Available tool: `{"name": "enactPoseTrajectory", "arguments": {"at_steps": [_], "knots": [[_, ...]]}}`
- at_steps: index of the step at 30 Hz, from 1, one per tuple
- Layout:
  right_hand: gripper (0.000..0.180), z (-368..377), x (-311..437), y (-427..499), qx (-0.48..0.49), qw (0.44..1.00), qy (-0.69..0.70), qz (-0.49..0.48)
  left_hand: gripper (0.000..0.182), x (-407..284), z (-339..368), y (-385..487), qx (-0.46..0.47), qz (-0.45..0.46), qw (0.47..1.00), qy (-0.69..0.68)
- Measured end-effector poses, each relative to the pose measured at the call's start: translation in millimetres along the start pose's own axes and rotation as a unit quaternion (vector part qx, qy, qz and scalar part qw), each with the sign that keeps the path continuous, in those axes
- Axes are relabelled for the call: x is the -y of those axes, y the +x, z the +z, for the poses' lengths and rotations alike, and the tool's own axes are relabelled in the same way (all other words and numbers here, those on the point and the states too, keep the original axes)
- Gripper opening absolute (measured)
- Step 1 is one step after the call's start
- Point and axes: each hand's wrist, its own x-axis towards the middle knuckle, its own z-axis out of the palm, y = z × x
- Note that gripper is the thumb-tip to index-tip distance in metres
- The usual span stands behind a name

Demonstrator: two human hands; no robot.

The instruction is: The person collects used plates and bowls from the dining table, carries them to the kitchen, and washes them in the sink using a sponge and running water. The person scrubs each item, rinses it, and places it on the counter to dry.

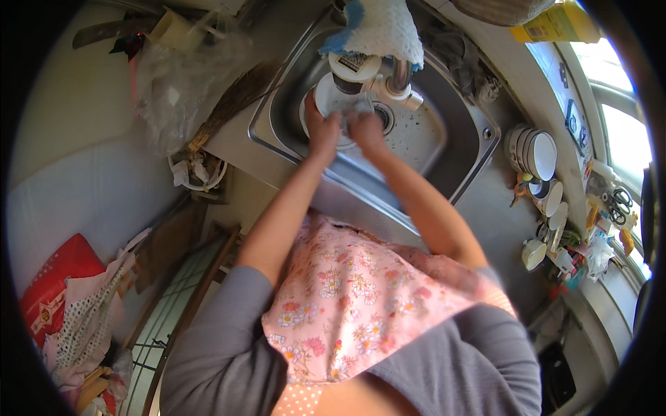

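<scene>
Over the stainless steel sink, my left hand grips the rim of a white bowl from its left side. My right hand is blurred. It presses a greyish, crumpled cloth or scrubber at the bowl's near right side; which of the two cannot be told. Beneath my hands, another white dish shows partly at the left. A faucet fitting with a round white cap stands just beyond the bowl. The drain lies right of my right hand, with small food bits around it.
A blue and white towel hangs over the faucet. Stacked bowls and cups stand on the right counter. A dark rag lies behind the sink. A straw brush and a clear plastic bag are at the left.
</scene>
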Motion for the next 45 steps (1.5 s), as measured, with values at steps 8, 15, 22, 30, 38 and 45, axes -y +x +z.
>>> {"name": "enactPoseTrajectory", "arguments": {"at_steps": [8, 15, 22, 30, 38, 45], "knots": [[0.033, -45.8, 29.1, 46.1, 0.057, 0.964, -0.028, -0.256, 0.064, -16.8, -24.5, 8.2, 0.185, -0.215, 0.955, -0.081], [0.045, -43.4, 39.7, 5.7, 0.012, 0.906, -0.165, -0.39, 0.051, -16.4, -44.4, 22.6, 0.236, -0.323, 0.907, -0.134], [0.067, -9.4, 59.5, -23.1, 0.131, 0.955, -0.193, -0.185, 0.052, 15.3, -37.0, 14.4, 0.23, -0.362, 0.825, -0.367], [0.046, -72.4, 52.6, -14.3, 0.226, 0.787, -0.459, -0.346, 0.052, -19.8, -37.5, 25.7, 0.281, -0.324, 0.858, -0.282], [0.04, -20.8, 18.5, -20.0, 0.051, 0.881, -0.148, -0.446, 0.049, 13.4, -41.4, 33.3, 0.195, -0.255, 0.877, -0.358], [0.035, -57.8, 36.8, -29.6, -0.06, 0.835, -0.127, -0.532, 0.029, 71.7, -18.8, 33.9, 0.196, -0.367, 0.802, -0.429]]}}
